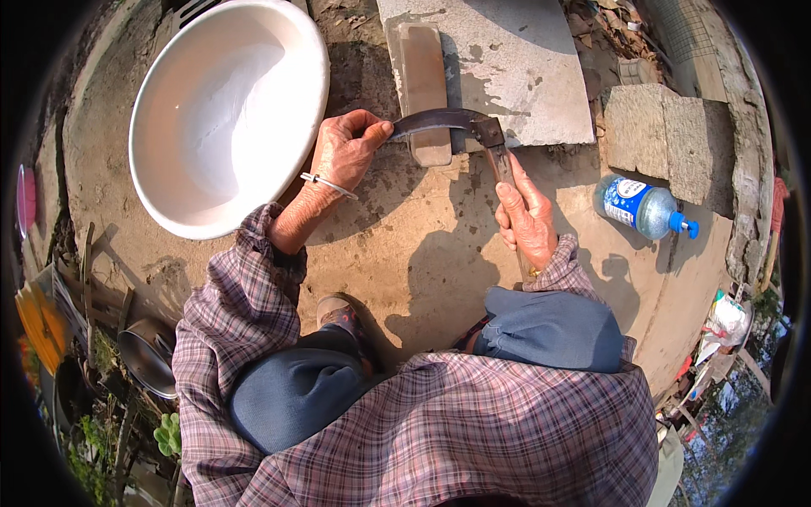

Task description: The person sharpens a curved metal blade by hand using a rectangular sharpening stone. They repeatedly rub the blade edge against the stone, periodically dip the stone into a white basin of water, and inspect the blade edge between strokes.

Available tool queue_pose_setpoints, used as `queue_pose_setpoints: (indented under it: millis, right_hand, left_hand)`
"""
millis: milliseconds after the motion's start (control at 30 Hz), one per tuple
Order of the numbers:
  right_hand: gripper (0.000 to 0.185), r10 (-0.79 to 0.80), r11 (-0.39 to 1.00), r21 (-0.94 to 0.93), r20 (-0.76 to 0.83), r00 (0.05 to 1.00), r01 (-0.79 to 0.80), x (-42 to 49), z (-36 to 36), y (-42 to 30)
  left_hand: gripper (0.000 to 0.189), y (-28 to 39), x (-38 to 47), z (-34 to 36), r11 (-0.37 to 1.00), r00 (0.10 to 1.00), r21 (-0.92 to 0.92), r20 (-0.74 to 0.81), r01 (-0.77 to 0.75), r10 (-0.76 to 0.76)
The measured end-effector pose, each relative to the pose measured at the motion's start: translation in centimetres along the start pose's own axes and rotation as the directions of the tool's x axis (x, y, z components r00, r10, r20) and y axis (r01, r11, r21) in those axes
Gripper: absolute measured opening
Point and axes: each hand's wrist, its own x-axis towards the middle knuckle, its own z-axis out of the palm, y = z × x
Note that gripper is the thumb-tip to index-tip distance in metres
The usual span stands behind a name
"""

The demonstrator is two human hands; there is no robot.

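A sickle with a dark curved blade (437,118) is held between my two hands, across the near part of a long whetstone (424,82). My left hand (348,144) pinches the blade's tip between thumb and fingers. Around the wooden handle (500,166) my right hand (527,218) is closed, below the metal socket that joins blade and handle. The whetstone lies on a pale stone slab (538,70) with wet patches, and its near end juts past the slab's edge.
A large white basin (228,120) stands at the left. To the right, a clear pump bottle with a blue label (627,201) lies on its side by rough blocks (665,136). A metal pot (147,356) sits at the lower left among sticks and plants.
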Motion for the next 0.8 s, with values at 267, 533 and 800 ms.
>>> queue_pose_setpoints:
  millis: [267,533,800]
  right_hand:
    - [0.072,-0.036,0.999,0.023,0.079,0.996,0.034,1.0,1.0,-0.7]
    - [0.075,-0.001,1.0,-0.006,0.05,0.999,0.002,0.6,1.3,-0.8]
    - [0.075,-0.029,1.0,-0.001,0.048,0.998,0.029,0.7,1.2,-1.0]
  left_hand:
    - [0.027,0.0,-0.4,-1.2,0.983,0.987,0.133,-0.081,-0.125,0.137]
    - [0.026,0.4,-0.5,-1.3,0.99,0.993,0.131,-0.09,-0.057,0.069]
    - [0.03,0.9,0.2,-1.4,0.994,0.995,0.104,-0.083,-0.04,0.049]
